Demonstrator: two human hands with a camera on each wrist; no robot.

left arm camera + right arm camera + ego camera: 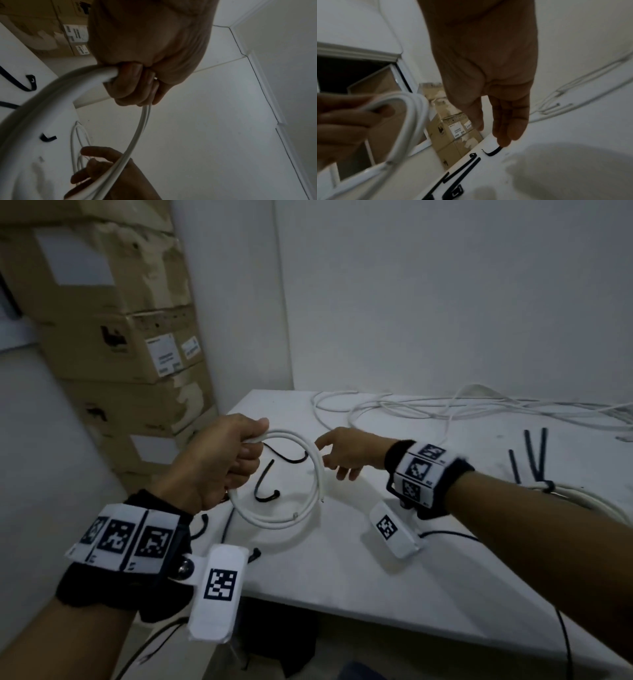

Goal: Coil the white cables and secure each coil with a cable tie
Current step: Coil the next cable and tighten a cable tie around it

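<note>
My left hand grips a coil of white cable by its upper left part and holds it upright above the white table. The left wrist view shows the fingers curled round the coil's strands. Just right of the coil my right hand is open and holds nothing. Its straight fingers point down at a black cable tie on the table, a fingertip at or just above it. Two curved black cable ties lie behind the coil.
Loose white cables sprawl across the table's back. Several black ties lie at the right, beside a tied white coil partly hidden by my right forearm. Stacked cardboard boxes stand left of the table, and white walls close the corner.
</note>
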